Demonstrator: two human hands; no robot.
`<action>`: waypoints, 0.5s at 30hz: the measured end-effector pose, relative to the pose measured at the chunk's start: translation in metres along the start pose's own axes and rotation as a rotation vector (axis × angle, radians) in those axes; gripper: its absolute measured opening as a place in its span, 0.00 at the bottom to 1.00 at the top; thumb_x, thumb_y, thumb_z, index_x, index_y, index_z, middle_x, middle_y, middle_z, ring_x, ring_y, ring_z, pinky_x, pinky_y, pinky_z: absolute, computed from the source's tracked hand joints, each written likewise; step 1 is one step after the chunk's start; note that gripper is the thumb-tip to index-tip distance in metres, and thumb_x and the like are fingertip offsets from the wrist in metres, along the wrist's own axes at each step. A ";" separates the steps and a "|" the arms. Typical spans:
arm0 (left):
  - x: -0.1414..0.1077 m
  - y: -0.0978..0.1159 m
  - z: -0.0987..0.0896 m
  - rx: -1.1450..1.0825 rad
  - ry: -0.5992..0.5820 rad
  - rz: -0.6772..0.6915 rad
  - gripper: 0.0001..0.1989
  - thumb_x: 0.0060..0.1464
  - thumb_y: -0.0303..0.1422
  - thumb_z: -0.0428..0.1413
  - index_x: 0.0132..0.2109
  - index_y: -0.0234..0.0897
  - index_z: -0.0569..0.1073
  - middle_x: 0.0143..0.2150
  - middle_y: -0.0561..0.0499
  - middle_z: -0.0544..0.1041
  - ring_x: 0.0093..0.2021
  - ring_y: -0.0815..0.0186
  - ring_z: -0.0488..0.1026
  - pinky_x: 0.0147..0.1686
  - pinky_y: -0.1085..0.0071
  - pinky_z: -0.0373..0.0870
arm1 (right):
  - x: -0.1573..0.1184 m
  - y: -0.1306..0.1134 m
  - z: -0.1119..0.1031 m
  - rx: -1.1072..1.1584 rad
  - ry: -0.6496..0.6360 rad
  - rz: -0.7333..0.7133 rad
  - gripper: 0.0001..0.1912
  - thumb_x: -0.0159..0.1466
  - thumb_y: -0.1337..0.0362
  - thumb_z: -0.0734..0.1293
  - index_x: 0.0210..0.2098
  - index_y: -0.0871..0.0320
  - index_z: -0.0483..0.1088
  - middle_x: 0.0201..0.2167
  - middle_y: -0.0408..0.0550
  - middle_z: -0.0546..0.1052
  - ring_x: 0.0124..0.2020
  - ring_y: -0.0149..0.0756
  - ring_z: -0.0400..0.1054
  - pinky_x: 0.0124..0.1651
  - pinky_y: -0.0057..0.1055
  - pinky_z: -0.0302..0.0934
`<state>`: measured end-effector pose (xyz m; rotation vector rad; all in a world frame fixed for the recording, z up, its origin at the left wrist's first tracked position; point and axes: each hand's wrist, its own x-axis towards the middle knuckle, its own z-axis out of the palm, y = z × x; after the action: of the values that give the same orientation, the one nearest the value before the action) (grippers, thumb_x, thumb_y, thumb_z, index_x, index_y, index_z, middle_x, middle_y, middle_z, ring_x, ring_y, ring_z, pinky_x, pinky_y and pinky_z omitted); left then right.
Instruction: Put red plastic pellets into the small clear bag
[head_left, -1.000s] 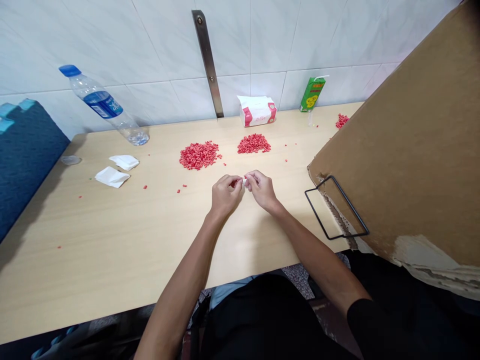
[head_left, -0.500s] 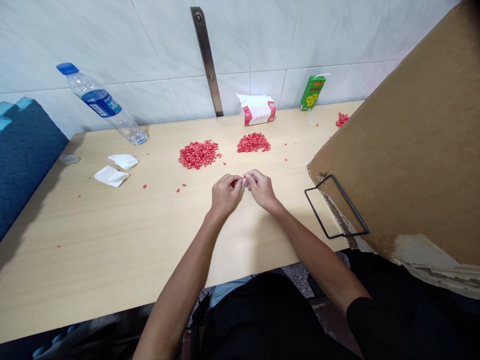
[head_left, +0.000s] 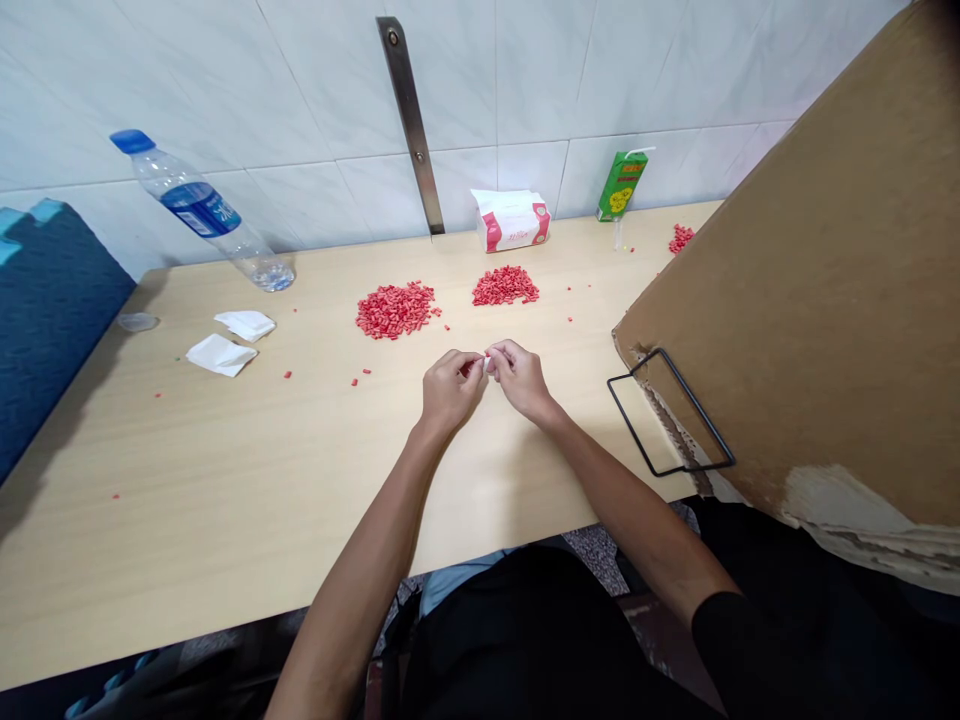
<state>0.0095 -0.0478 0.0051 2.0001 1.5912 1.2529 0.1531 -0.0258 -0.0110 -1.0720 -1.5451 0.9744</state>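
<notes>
**Pinch on a small white piece**

On my feed the left hand and right hand are close together, pinching the piece between them over the wood-grain table; I can't make out its shape. Beyond, I see two heaps of red pellets, a tissue pack behind the right one.
</notes>
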 end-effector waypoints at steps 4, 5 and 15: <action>0.000 0.002 0.000 -0.002 -0.006 -0.003 0.10 0.57 0.34 0.53 0.35 0.37 0.78 0.33 0.48 0.77 0.32 0.66 0.71 0.36 0.70 0.66 | 0.000 -0.001 0.000 -0.012 -0.006 0.006 0.12 0.68 0.57 0.60 0.34 0.56 0.69 0.26 0.42 0.73 0.26 0.30 0.66 0.33 0.27 0.59; 0.001 0.003 -0.001 0.000 -0.010 -0.007 0.10 0.57 0.34 0.53 0.35 0.37 0.78 0.33 0.48 0.77 0.32 0.66 0.71 0.37 0.70 0.66 | 0.000 -0.001 0.000 -0.018 -0.008 0.009 0.12 0.68 0.57 0.60 0.34 0.56 0.69 0.26 0.42 0.73 0.26 0.30 0.66 0.33 0.27 0.59; 0.001 0.001 0.001 0.006 -0.015 0.007 0.08 0.57 0.32 0.54 0.34 0.37 0.77 0.32 0.49 0.77 0.31 0.66 0.70 0.35 0.70 0.65 | -0.001 0.000 0.000 -0.016 -0.026 0.013 0.13 0.68 0.57 0.59 0.34 0.56 0.69 0.27 0.42 0.74 0.26 0.30 0.66 0.33 0.27 0.59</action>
<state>0.0107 -0.0474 0.0055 2.0151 1.5841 1.2344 0.1530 -0.0263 -0.0110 -1.0856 -1.5709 0.9902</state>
